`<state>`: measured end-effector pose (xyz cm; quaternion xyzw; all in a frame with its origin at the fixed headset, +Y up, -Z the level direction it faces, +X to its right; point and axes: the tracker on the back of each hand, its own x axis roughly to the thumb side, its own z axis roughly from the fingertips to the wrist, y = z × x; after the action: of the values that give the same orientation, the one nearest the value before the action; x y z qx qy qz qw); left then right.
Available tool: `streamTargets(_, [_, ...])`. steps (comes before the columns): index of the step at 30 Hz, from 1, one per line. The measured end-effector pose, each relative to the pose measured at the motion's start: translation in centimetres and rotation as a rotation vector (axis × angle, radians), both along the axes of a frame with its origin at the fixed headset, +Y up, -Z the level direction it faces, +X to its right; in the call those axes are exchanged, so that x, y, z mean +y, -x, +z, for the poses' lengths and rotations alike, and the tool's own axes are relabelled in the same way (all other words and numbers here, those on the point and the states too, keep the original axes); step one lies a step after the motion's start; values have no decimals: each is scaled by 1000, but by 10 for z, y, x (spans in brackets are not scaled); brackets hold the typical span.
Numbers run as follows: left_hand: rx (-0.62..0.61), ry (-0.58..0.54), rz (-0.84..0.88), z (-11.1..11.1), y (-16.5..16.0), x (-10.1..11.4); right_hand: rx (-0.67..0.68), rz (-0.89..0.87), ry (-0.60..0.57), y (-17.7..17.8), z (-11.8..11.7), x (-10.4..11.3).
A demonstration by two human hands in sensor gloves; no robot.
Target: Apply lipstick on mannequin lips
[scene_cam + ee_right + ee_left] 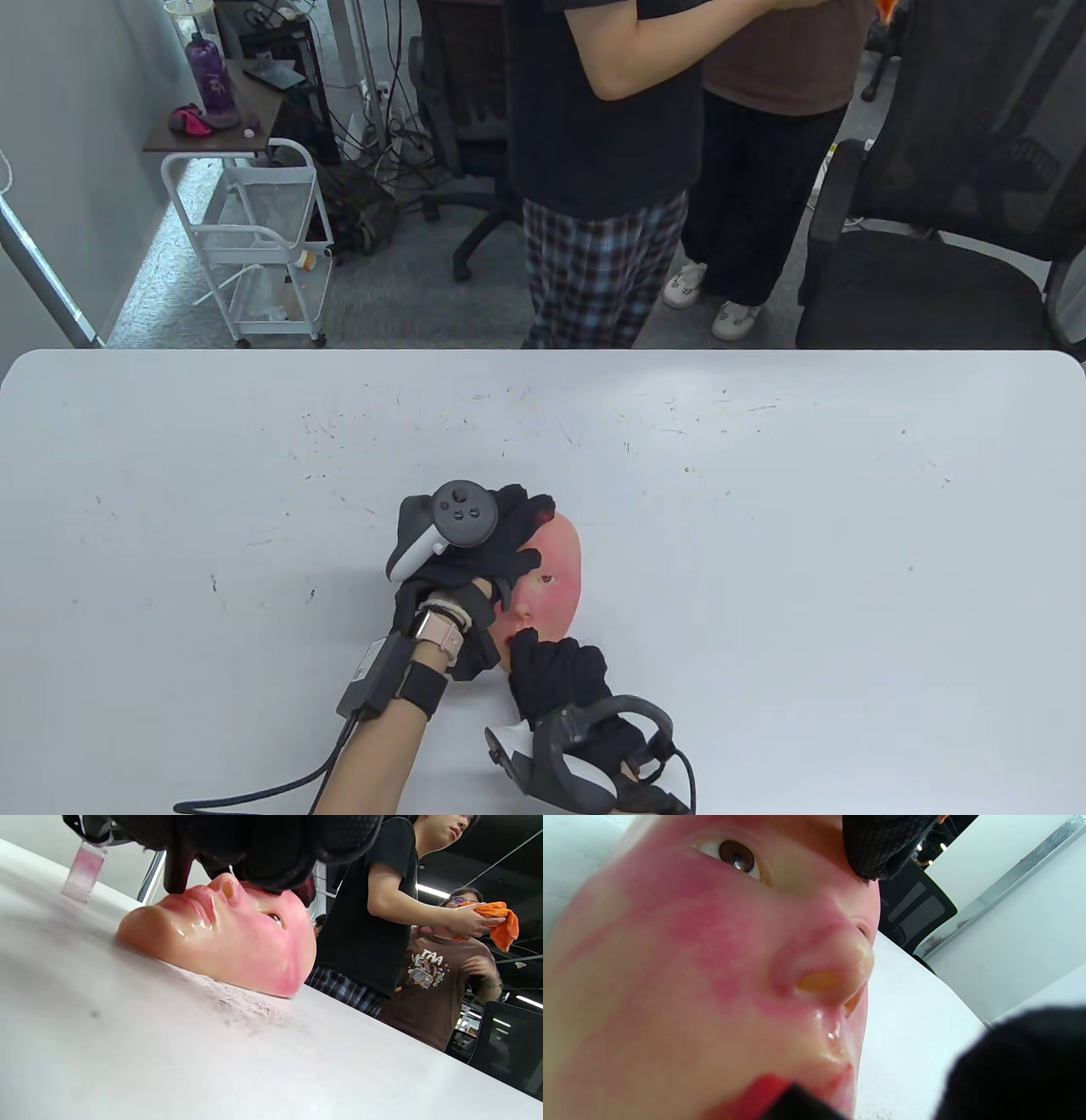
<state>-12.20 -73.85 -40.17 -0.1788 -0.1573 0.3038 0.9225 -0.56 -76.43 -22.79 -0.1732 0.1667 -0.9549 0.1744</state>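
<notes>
The right hand [556, 671] gripped a dark lipstick [176, 870] whose tip met the lips of the mannequin face [551, 586], while the left hand [475, 543] rested its fingers over the forehead, steadying it. The face lay upward on the scuffed white counter [764, 509], near its front edge. Beyond stood two people [611, 170], an office chair [933, 255] and a white cart [254, 238].

1. Mannequin face [237, 942]: smooth, rubbery skin, glossy with wet-looking highlights around the lips [199, 902], and blotchy pink staining on the cheek.
2. Left hand [475, 543] and right hand [560, 675]: matt black knit cloth gloves.
3. Table [764, 509]: matt white top, scuffed and speckled.
4. Lipstick [763, 1092]: red, waxy.
</notes>
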Motion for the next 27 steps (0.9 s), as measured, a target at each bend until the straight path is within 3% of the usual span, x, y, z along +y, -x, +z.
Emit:
streamTargets(5, [1,0,0,0,0,0,-19,-119,-53,-13,0,5])
streamTargets(14, [1,2,1,0,0,0,-5,29,-35,-1,3,-1])
streamTargets(20, [1,2,-2,0,0,0,-34,-94,-57,-13,3,3])
streamTargets(27, [-1,6,1,0,0,0,0,-12,-33,-6,4,0])
